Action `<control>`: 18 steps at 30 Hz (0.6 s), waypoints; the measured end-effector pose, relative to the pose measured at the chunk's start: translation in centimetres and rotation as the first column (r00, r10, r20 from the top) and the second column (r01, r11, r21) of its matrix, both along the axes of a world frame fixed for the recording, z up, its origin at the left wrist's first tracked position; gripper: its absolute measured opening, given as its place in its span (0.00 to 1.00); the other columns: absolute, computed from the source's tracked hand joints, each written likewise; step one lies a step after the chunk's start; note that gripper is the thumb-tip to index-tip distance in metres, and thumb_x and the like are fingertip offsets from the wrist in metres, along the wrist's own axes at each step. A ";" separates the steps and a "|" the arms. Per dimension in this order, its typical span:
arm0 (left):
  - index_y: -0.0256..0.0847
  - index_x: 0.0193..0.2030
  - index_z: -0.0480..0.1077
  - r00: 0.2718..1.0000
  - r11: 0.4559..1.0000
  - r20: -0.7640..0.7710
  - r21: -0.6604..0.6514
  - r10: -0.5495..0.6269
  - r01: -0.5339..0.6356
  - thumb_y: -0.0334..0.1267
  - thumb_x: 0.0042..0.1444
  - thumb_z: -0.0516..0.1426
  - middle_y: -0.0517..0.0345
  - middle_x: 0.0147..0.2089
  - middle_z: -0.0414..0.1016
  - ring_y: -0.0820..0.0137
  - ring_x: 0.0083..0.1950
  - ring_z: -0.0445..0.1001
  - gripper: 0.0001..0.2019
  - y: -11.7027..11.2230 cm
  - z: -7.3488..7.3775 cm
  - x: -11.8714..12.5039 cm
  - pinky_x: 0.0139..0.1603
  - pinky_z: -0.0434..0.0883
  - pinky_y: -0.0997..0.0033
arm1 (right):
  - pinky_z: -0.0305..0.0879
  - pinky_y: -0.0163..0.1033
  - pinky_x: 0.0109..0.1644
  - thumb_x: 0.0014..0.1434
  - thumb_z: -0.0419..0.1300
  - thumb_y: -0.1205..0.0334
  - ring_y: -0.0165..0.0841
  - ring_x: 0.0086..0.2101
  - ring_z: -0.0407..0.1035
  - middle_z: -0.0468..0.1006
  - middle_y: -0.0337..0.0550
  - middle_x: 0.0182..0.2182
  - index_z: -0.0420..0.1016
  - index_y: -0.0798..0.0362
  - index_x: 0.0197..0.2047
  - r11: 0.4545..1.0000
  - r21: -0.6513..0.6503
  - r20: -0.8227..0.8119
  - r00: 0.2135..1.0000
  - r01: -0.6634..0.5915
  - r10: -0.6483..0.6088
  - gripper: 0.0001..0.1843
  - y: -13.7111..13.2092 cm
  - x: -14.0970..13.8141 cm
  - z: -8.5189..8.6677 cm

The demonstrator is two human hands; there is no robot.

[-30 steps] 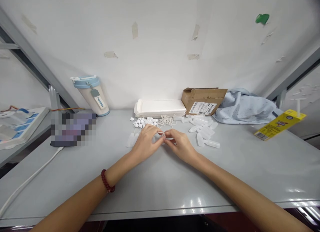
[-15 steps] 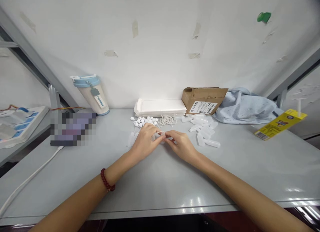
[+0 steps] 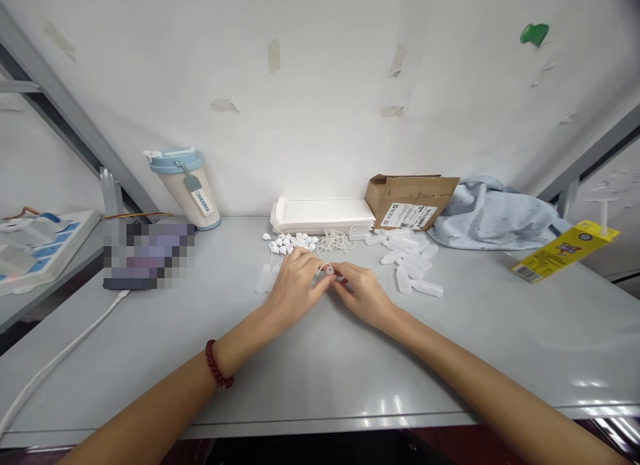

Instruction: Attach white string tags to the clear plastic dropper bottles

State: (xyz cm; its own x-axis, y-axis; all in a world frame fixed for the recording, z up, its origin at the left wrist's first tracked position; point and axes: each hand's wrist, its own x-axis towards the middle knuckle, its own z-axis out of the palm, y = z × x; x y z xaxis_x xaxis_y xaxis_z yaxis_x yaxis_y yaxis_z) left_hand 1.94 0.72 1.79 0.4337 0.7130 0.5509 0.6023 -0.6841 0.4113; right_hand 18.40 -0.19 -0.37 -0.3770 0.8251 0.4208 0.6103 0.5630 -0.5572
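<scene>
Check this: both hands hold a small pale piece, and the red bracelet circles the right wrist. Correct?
Wrong side: the head view shows the red bracelet on the left wrist. The left hand and right hand do hold a small pale piece.

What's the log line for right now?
left hand: pinching clear piece | right hand: touching it | beyond: white bits, string | at right: clear tubes
</scene>
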 end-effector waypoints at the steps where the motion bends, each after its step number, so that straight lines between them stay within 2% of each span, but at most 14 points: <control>1: 0.38 0.34 0.70 1.000 1.000 0.001 0.005 -0.004 0.004 0.34 0.55 0.57 0.53 0.34 0.74 0.62 0.43 0.64 0.02 0.0 0.0 0.0 0.43 0.67 0.60 | 0.64 0.36 0.35 0.58 0.51 0.71 0.33 0.31 0.69 0.74 0.46 0.31 0.70 0.54 0.42 1.000 -0.004 -0.012 1.000 -0.005 0.005 0.10 0.0 0.0 0.1; 4: 0.38 0.34 0.70 1.000 1.000 0.022 0.009 -0.012 0.012 0.34 0.55 0.57 0.54 0.34 0.74 0.63 0.43 0.65 0.02 0.1 -0.1 -0.1 0.44 0.67 0.60 | 0.63 0.36 0.36 0.58 0.50 0.70 0.32 0.33 0.69 0.75 0.45 0.33 0.70 0.54 0.42 0.997 -0.068 -0.095 0.995 -0.033 0.026 0.11 -0.2 -0.2 0.8; 9: 0.38 0.38 0.69 0.996 0.998 0.071 0.029 -0.058 0.056 0.33 0.56 0.56 0.53 0.36 0.74 0.63 0.44 0.65 0.04 0.2 -0.1 -0.2 0.43 0.69 0.61 | 0.62 0.34 0.34 0.58 0.52 0.64 0.31 0.32 0.68 0.73 0.41 0.31 0.71 0.54 0.36 0.955 -0.282 -0.318 0.948 -0.087 -0.007 0.08 -0.4 -0.2 2.0; 14: 0.39 0.45 0.67 0.992 0.992 0.071 0.081 -0.107 0.101 0.36 0.58 0.55 0.51 0.44 0.71 0.63 0.48 0.66 0.09 0.0 0.2 -0.3 0.48 0.68 0.59 | 0.62 0.36 0.37 0.54 0.55 0.63 0.29 0.30 0.65 0.71 0.37 0.27 0.73 0.55 0.31 0.861 -0.448 -0.585 0.807 -0.240 -0.080 0.07 0.0 0.1 2.4; 18: 0.38 0.49 0.65 0.979 0.968 -0.097 0.162 -0.177 0.191 0.39 0.56 0.57 0.47 0.49 0.68 0.61 0.50 0.64 0.15 0.0 0.6 -0.5 0.50 0.67 0.57 | 0.63 0.37 0.39 0.53 0.56 0.63 0.30 0.30 0.66 0.73 0.39 0.27 0.76 0.54 0.33 0.792 -0.508 -0.692 0.709 -0.339 -0.141 0.08 0.4 0.3 2.1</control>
State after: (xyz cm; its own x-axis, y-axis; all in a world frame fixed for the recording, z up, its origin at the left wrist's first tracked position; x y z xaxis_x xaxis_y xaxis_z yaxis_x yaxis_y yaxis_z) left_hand 1.41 0.70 2.40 0.5966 0.5157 0.6150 0.4859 -0.8419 0.2347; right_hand 18.69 0.17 1.76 -0.2863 0.9564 0.0574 -0.1033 0.0288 -0.9942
